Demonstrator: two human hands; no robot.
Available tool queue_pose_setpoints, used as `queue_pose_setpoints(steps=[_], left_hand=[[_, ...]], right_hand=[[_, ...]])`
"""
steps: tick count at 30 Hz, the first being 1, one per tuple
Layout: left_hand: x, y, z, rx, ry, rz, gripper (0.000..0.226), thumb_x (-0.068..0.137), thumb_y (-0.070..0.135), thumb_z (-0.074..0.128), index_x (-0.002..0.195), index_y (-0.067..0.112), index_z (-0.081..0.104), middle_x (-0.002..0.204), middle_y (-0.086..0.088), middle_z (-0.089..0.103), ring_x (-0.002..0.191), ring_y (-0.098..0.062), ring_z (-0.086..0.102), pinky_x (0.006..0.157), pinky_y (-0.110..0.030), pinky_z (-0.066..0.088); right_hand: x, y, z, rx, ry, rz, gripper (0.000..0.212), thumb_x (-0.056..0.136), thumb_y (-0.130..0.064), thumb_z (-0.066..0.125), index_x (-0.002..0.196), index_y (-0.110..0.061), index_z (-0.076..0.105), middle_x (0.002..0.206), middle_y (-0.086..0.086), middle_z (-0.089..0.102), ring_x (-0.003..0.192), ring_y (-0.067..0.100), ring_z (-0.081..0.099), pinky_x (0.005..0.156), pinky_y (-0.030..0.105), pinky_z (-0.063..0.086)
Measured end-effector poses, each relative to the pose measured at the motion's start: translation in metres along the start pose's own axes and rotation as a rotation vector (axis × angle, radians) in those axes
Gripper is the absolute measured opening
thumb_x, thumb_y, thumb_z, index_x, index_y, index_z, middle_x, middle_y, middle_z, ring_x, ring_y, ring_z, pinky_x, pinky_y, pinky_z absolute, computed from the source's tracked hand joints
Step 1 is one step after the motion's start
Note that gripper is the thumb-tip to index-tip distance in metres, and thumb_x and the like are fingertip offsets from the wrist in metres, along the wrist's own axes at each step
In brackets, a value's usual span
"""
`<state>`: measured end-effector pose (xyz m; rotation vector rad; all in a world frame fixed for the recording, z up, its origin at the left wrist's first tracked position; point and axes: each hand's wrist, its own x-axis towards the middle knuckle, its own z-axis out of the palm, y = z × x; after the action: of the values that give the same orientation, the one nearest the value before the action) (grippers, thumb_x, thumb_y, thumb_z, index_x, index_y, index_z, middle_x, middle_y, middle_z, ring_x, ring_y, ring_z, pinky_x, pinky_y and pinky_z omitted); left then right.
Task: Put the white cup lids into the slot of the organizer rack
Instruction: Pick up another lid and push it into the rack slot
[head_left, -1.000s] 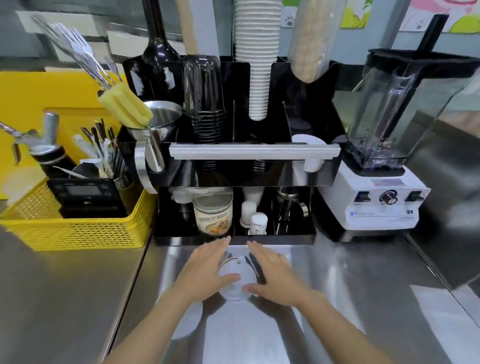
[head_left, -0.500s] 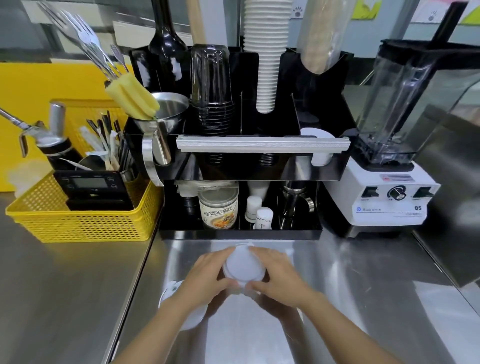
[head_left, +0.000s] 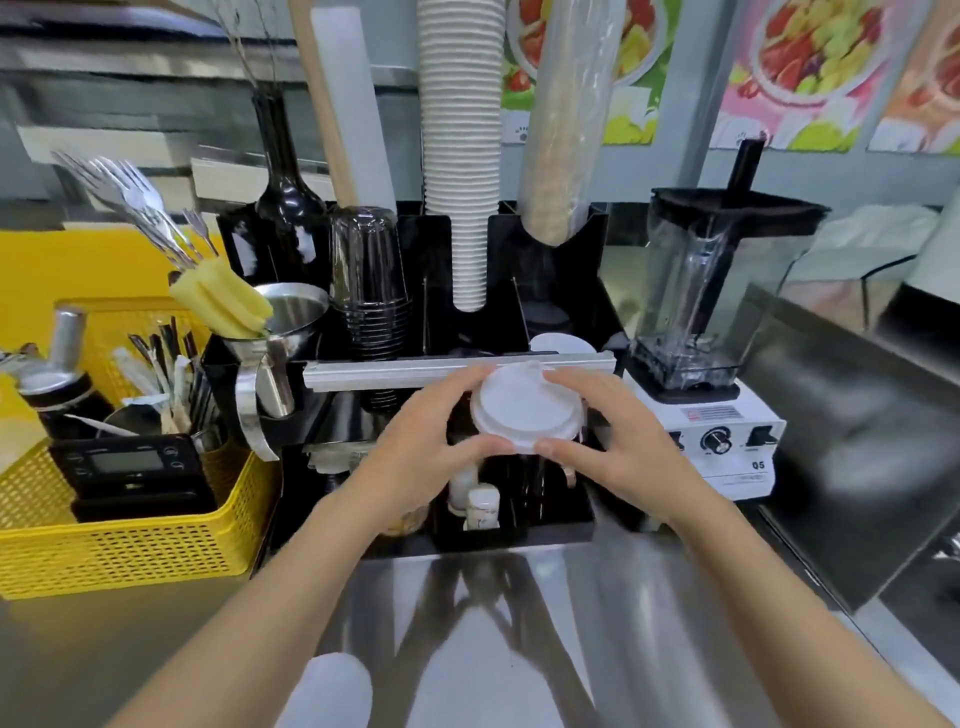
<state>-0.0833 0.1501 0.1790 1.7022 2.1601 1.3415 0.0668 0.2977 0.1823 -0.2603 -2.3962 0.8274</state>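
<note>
- Lids: a small stack of white cup lids (head_left: 524, 410), centre of the frame, pinched from both sides and held in the air in front of the organizer rack (head_left: 561, 249).
- Left hand (head_left: 431, 436): fingers curled on the stack's left rim, thumb under its lower edge.
- Right hand (head_left: 597, 436): fingers on the right rim, thumb at the lower edge, close to the left thumb.
- Organizer rack: black, behind the hands; a silver rail (head_left: 395, 366) runs across its front, just above the held stack.
- More white lids (head_left: 561, 345): already in the rack's right slot, just above and right of the held stack.
- Rack contents: tall paper cup stack (head_left: 462, 156) at top centre, clear plastic cups (head_left: 369, 280) left of it.
- Blender (head_left: 711, 332): right of the rack, on a white base.
- Yellow basket (head_left: 119, 551): lower left, holding a black scale (head_left: 124, 467).
- Steel counter (head_left: 649, 649): bottom of the frame, with another white lid (head_left: 332, 686), blurred, lying near the lower edge.
</note>
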Motion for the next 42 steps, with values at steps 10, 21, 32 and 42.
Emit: queue_pose_setpoints(steps=[10,21,32,42], left_hand=[[0.111,0.015,-0.004,0.190,-0.084,0.098,0.057,0.077,0.044,0.067,0.128,0.031,0.043,0.127,0.008,0.056,0.114,-0.013,0.051,0.098,-0.037,0.043],[0.159,-0.011,0.016,0.341,-0.187,0.033,0.063,0.071,0.048,0.070,0.126,0.027,0.046,0.122,0.000,0.057,0.113,-0.020,0.047,0.098,-0.035,0.037],[0.179,-0.016,0.026,0.587,-0.420,-0.002,0.038,0.082,0.041,0.059,0.119,0.040,0.052,0.134,-0.013,0.041,0.133,-0.026,0.021,0.106,-0.039,0.014],[0.181,-0.028,0.030,0.651,-0.467,0.033,0.029,0.086,0.051,0.043,0.108,0.043,0.059,0.132,0.006,0.049,0.136,-0.020,0.019,0.112,-0.042,0.007]], right_hand=[[0.075,0.021,-0.068,-0.161,-0.064,0.090,0.059,0.075,-0.041,0.070,0.128,-0.030,0.046,0.120,-0.018,0.043,0.119,0.011,0.028,0.102,0.036,0.024],[0.130,0.071,-0.067,-0.353,-0.247,0.256,0.069,0.054,-0.067,0.065,0.117,-0.053,0.042,0.115,-0.007,0.053,0.119,0.025,0.033,0.092,0.036,0.019],[0.140,0.052,-0.066,-0.722,-0.519,0.203,0.044,0.081,-0.046,0.061,0.123,-0.038,0.051,0.134,-0.005,0.050,0.142,0.009,0.006,0.107,0.051,0.002],[0.141,0.062,-0.063,-0.690,-0.616,0.258,0.024,0.088,-0.041,0.052,0.100,-0.028,0.068,0.123,-0.015,0.050,0.141,0.005,-0.010,0.110,0.054,0.002]])
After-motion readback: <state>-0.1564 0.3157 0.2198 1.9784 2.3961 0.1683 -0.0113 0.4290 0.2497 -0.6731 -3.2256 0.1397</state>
